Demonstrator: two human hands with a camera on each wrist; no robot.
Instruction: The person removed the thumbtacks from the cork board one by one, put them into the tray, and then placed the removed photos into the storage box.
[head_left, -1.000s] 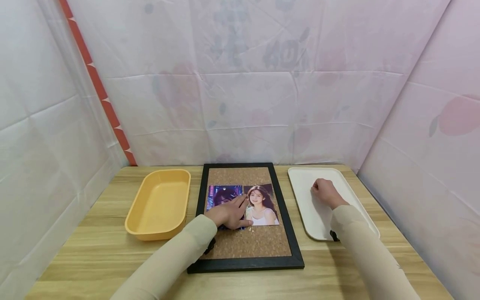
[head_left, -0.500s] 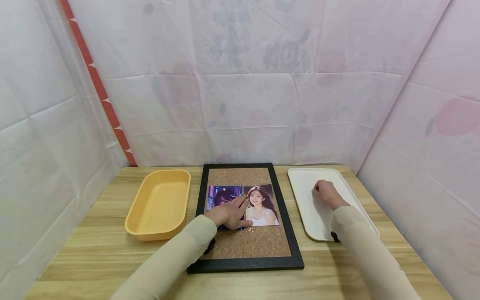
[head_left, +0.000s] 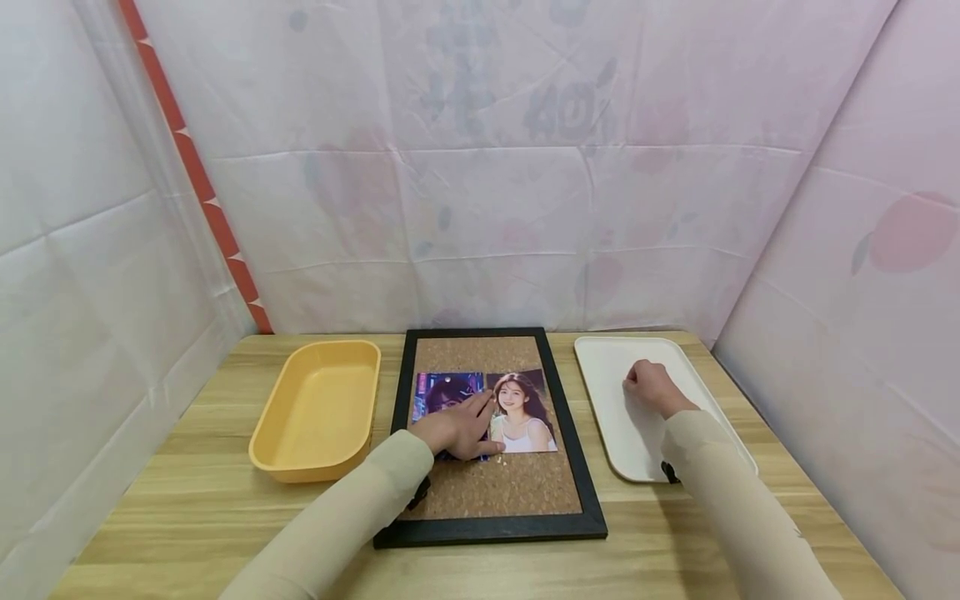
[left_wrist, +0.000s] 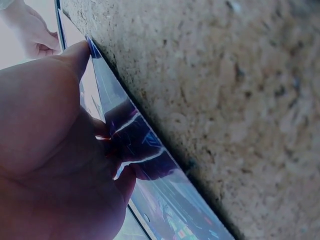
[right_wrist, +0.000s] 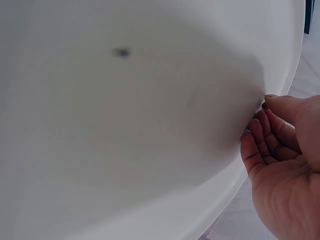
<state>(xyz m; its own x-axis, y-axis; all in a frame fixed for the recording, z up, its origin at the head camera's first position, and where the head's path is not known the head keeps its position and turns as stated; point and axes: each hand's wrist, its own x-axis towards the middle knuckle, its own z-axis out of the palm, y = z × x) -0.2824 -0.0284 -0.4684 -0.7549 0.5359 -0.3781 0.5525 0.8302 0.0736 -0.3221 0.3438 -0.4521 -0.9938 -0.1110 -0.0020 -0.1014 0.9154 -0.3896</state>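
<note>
While your right hand [head_left: 652, 389] curls, hold unclear, press the left glossy blue-purple rectangular print [head_left: 444, 395] evenly, left hand [head_left: 461, 428] straight-fingered.

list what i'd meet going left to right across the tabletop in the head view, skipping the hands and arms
Yellow tray → purple-blue picture → portrait photo → white tray. The two pictures lie side by side on the corkboard.
</note>
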